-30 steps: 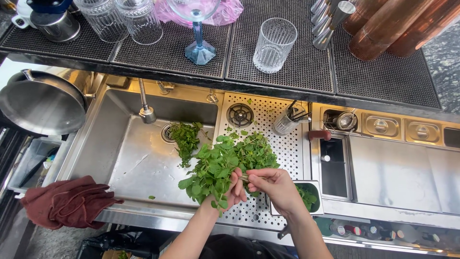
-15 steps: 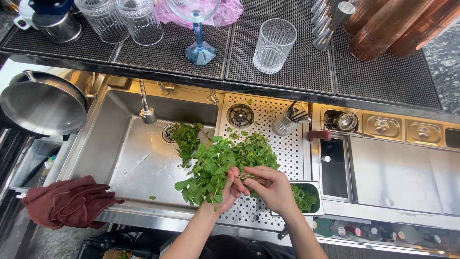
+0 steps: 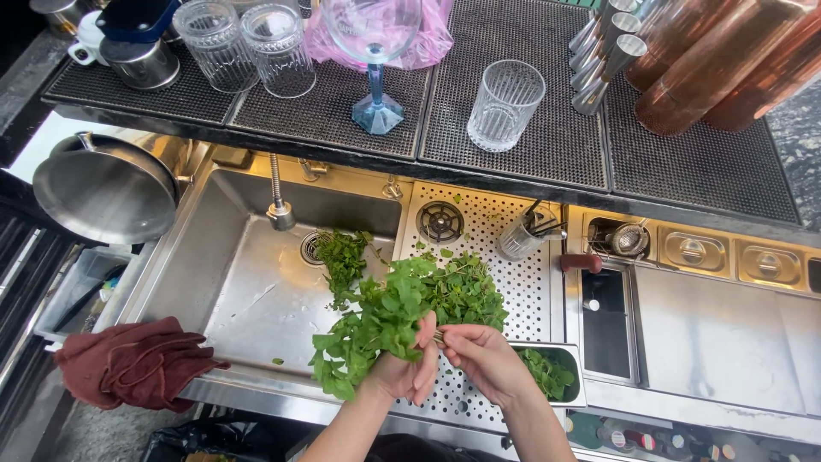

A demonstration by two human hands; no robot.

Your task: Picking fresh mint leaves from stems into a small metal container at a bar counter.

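While our left hand (image 3: 402, 368) closes around the stems of a leafy green bunch of mint (image 3: 389, 321), our right hand (image 3: 483, 359) pinches a thin sprig just beside it, over the perforated steel drainboard (image 3: 513, 282). The leaves are soft and crinkled; more loose mint (image 3: 342, 257) lies in the smooth steel sink (image 3: 248, 291). Compared with 0.5 s ago, the bunch sits slightly more upright and our hands are closer together. A small tub of picked leaves (image 3: 547, 372) is by our right wrist. A crumpled maroon cloth (image 3: 128, 364) hangs at the sink's edge, and 3 ribbed glasses (image 3: 505, 103) stand on black rubber mats (image 3: 530, 145) above.
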